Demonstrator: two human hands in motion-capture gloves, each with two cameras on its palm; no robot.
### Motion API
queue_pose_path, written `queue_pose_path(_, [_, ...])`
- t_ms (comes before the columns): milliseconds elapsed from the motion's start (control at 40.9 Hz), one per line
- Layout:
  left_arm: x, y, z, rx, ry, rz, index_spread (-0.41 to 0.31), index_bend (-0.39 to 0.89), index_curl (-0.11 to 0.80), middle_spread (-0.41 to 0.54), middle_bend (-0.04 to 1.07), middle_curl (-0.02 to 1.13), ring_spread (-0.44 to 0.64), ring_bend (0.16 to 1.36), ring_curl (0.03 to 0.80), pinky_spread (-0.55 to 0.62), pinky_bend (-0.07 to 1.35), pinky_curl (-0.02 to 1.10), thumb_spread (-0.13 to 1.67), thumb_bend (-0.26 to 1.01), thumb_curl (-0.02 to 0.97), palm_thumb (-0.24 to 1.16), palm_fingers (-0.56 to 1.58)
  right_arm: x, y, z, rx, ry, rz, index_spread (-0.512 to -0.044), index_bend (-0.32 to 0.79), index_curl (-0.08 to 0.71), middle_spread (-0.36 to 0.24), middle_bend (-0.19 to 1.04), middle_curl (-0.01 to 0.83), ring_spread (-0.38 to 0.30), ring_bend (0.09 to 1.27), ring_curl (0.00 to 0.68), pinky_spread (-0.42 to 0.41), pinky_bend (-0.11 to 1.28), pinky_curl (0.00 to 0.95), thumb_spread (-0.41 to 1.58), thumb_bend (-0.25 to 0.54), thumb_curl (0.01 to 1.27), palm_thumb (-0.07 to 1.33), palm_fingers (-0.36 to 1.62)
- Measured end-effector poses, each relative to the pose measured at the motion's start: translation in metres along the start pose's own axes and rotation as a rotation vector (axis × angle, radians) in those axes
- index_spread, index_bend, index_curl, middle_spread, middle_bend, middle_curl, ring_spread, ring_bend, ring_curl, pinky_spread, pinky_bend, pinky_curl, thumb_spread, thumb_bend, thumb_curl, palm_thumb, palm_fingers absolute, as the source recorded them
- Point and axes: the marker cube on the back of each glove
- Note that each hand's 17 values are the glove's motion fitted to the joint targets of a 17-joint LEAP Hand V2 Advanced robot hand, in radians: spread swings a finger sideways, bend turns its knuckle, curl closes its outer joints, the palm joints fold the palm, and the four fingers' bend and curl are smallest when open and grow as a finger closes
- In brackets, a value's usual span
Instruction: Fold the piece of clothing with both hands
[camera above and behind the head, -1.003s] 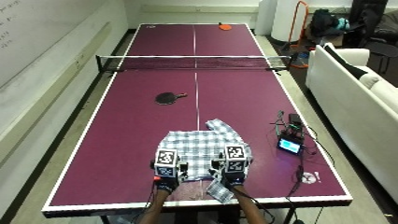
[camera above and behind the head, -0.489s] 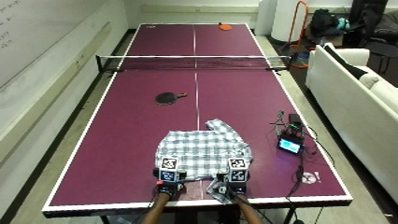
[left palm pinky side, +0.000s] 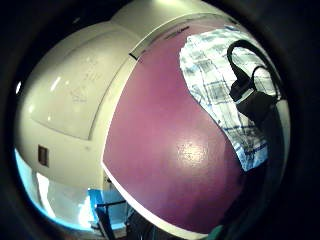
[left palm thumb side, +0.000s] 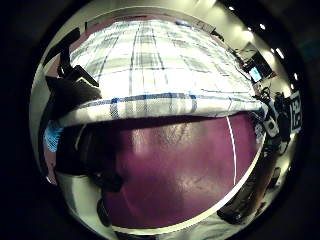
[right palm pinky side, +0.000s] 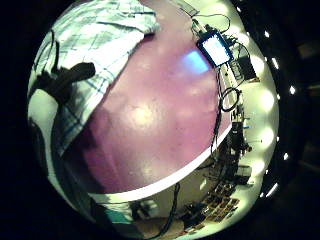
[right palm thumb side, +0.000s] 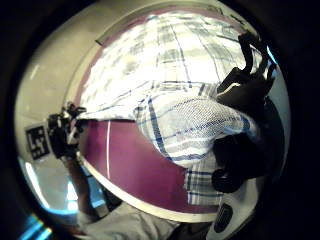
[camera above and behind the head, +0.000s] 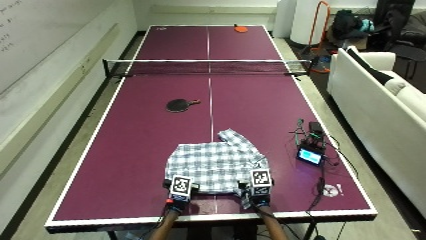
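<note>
Near edge of the table: we see a blue-and-white checked cotton shirt (camera above and behind the head: 216, 162) lying on the long purple table-tennis table (camera above and behind the head: 133, 150), spread mostly flat, with one sleeve or corner turned out toward the net side.
Left hand: our left hand (camera above and behind the head: 178, 189) is at the near left corner of the shirt; in the left thumb side palm view the hem (left palm thumb side: 165, 105) is raised off the table, and the fingers (left palm thumb side: 70, 92) curl on it, so we judge that it pinches the cloth.
Right hand: our right hand (camera above and behind the head: 259, 184) is at the near right corner; in the right thumb side palm view the fingers (right palm thumb side: 240, 92) are closed on a bunched fold of shirt (right palm thumb side: 195, 125).
How it handles: we judge the cloth light, thin and soft; it sags between the two hands and will not keep a shape by itself.
Where to hold: the two near corners on the hem are good places, so the edge stays straight when it is carried over.
Other things: a black paddle (camera above and behind the head: 181, 104) lies well apart toward the net (camera above and behind the head: 208, 67); a small device with a lit screen (camera above and behind the head: 310, 156) is near the right edge.
</note>
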Motion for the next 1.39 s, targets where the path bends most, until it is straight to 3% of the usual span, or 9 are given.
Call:
queue_pose_path(122, [-0.013,0.016,-0.024,-0.124,0.069,0.045,-0.300,0.22,0.362,-0.307,0.28,0.41,-0.31,0.61,0.340,-0.21,0.30,0.34,1.21,0.09,0.291,0.52,1.19,0.021,-0.030,0.033,-0.143,-0.025,-0.140,-0.348,0.23,0.330,-0.273,0.35,0.395,-0.297,0.56,0.349,-0.183,0.41,0.333,1.13,0.151,0.32,0.78,1.26])
queue_pose_path(294, [-0.030,0.027,-0.106,-0.428,0.308,0.192,-0.328,0.18,0.383,-0.356,0.38,0.46,-0.35,0.59,0.358,-0.26,0.25,0.35,1.20,0.07,0.293,0.57,1.27,0.023,-0.016,-0.056,-0.381,-0.106,-0.326,-0.344,0.15,0.335,-0.280,0.41,0.426,-0.310,0.63,0.387,-0.259,0.40,0.350,1.10,0.121,0.31,0.82,1.33])
queue_pose_path(441, [-0.042,0.013,-0.145,-0.505,0.367,0.232,-0.335,0.17,0.396,-0.375,0.43,0.48,-0.37,0.60,0.370,-0.27,0.23,0.35,1.19,0.05,0.291,0.60,1.28,0.022,-0.049,-0.092,-0.347,-0.180,-0.320,-0.340,0.15,0.341,-0.279,0.43,0.440,-0.304,0.69,0.409,-0.280,0.39,0.354,1.10,0.097,0.31,0.85,1.34])
queue_pose_path(661, [-0.050,-0.059,-0.107,-0.449,0.110,0.009,-0.337,0.16,0.400,-0.393,0.51,0.50,-0.38,0.64,0.396,-0.29,0.21,0.37,1.17,0.02,0.291,0.62,1.31,-0.010,-0.109,-0.126,-0.303,-0.155,-0.106,-0.338,0.14,0.342,-0.275,0.47,0.456,-0.285,0.77,0.438,-0.284,0.37,0.356,1.07,0.061,0.31,0.89,1.35])
queue_pose_path(759, [-0.053,-0.070,-0.125,-0.361,-0.072,-0.107,-0.341,0.18,0.409,-0.395,0.52,0.51,-0.39,0.65,0.404,-0.29,0.20,0.37,1.17,0.00,0.289,0.63,1.30,-0.025,-0.146,-0.103,-0.293,-0.030,-0.046,-0.338,0.15,0.344,-0.270,0.49,0.464,-0.273,0.79,0.446,-0.278,0.37,0.359,1.06,0.040,0.31,0.90,1.34])
queue_pose_path(979, [-0.044,-0.076,-0.087,-0.351,-0.027,-0.109,-0.354,0.25,0.455,-0.381,0.45,0.49,-0.37,0.63,0.407,-0.25,0.19,0.37,1.19,-0.01,0.279,0.63,1.23,-0.038,-0.189,-0.063,-0.191,0.153,0.004,-0.346,0.18,0.367,-0.262,0.52,0.472,-0.263,0.80,0.455,-0.270,0.35,0.359,1.04,-0.015,0.30,0.89,1.35])
queue_pose_path(1175, [-0.048,-0.067,-0.075,-0.397,0.024,-0.147,-0.363,0.24,0.471,-0.389,0.45,0.49,-0.37,0.62,0.407,-0.24,0.16,0.37,1.20,-0.02,0.269,0.63,1.26,-0.037,-0.186,-0.055,-0.179,0.078,0.031,-0.348,0.18,0.388,-0.260,0.53,0.478,-0.255,0.80,0.458,-0.264,0.33,0.358,1.04,-0.020,0.29,0.88,1.35])
queue_pose_path(1322, [-0.055,-0.074,-0.082,-0.146,0.019,-0.185,-0.350,0.21,0.474,-0.381,0.47,0.50,-0.35,0.59,0.405,-0.19,0.16,0.36,1.20,-0.01,0.266,0.63,1.16,-0.008,-0.158,-0.069,-0.053,0.026,0.138,-0.348,0.11,0.374,-0.261,0.52,0.475,-0.267,0.73,0.437,-0.207,0.33,0.365,1.04,-0.029,0.29,0.86,1.15])
queue_pose_path(1395, [-0.056,-0.071,-0.088,-0.004,-0.003,-0.190,-0.302,0.10,0.443,-0.345,0.37,0.48,-0.31,0.56,0.403,-0.14,0.21,0.38,1.20,-0.01,0.267,0.63,0.93,0.028,-0.132,-0.073,0.059,0.016,0.267,-0.350,0.12,0.364,-0.270,0.45,0.454,-0.276,0.65,0.414,-0.162,0.35,0.368,1.06,-0.029,0.28,0.84,1.02])
